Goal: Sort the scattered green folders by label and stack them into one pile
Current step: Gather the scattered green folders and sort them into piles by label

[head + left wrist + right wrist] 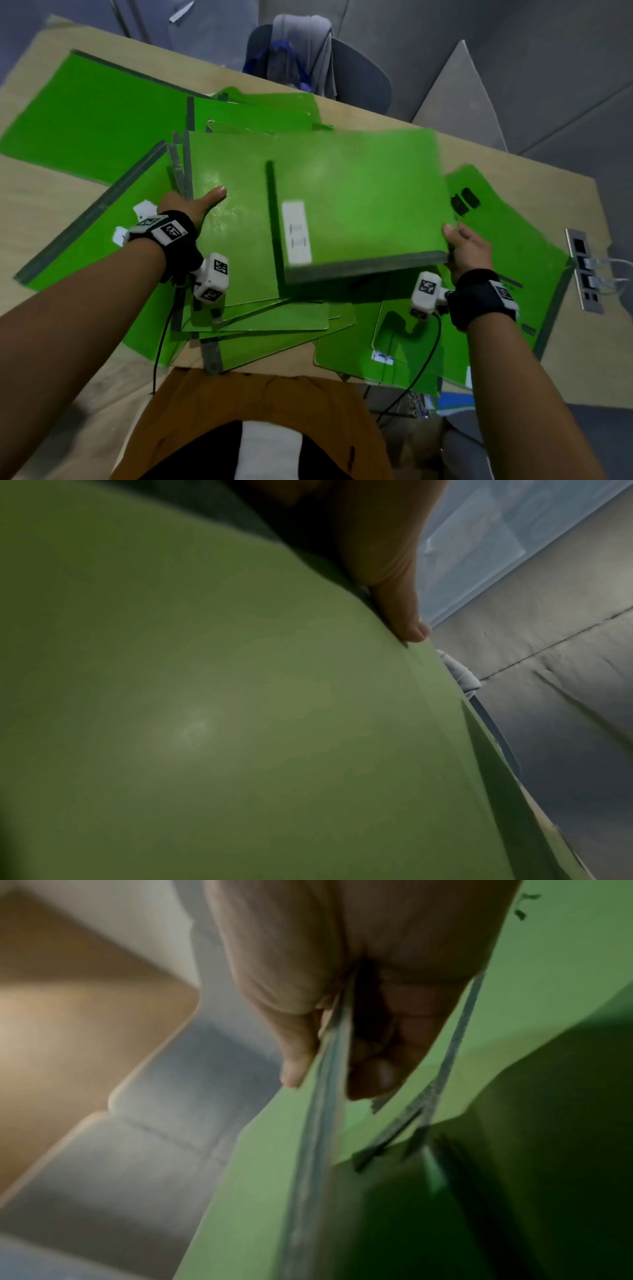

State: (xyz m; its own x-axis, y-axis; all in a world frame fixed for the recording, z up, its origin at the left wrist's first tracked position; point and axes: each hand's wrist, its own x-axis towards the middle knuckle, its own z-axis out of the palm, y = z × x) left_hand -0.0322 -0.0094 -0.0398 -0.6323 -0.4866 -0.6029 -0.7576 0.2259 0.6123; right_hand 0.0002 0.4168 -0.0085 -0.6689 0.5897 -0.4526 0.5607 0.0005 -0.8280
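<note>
Several green folders lie scattered and overlapping on a wooden table point(51, 202). My right hand point(462, 245) pinches the near right corner of a green folder point(363, 202) with a white label point(296, 231), lifted above the heap; thumb on top, fingers beneath, as the right wrist view shows at the grey spine point(329, 1096). My left hand point(195, 205) holds the left spine edge of the folder pile point(233, 246), thumb laid flat on its cover. In the left wrist view the thumb point(400, 610) lies along the green cover point(222, 710).
More green folders lie at the far left point(85, 113) and at the right point(513, 274), one with black marks point(464, 202). A socket strip point(585, 270) is set into the table's right edge. A chair with a grey garment point(308, 58) stands beyond the table.
</note>
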